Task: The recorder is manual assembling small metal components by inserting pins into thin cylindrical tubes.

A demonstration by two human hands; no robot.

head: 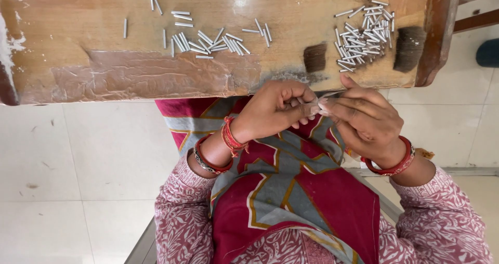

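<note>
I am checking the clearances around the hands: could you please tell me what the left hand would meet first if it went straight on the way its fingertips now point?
The left hand points rightward and would immediately meet the right hand, whose fingertips already touch it.

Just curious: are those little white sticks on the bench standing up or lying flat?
Lying flat: the white sticks rest on their sides, scattered across the wooden bench.
</note>
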